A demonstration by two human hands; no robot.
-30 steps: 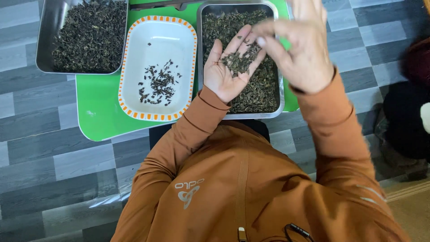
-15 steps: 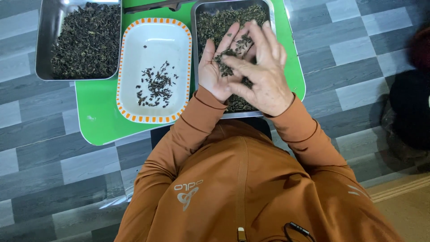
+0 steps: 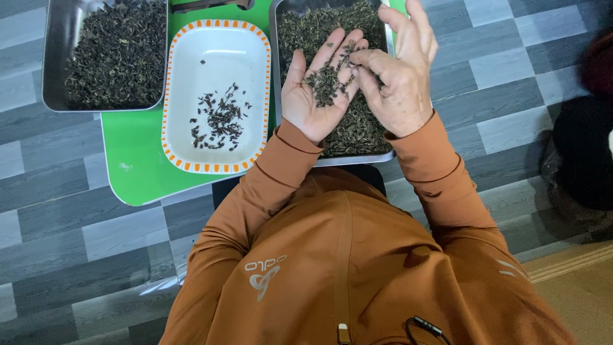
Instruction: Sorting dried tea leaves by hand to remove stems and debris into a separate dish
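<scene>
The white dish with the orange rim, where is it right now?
In the head view, the white dish sits on the green table, between two metal trays of dried leaves: one on its left, one on its right under the hands.

1. Dark green dried leaves (image 3: 118, 54) fill the silver metal tray (image 3: 54, 57) at far left.
2. The white dish (image 3: 217, 64) has an orange dashed rim.
3. The surface (image 3: 137, 166) is bright green.
4. The floor (image 3: 64, 243) shows grey plank tiles.
5. The sleeves (image 3: 268, 185) are rust orange.
</scene>
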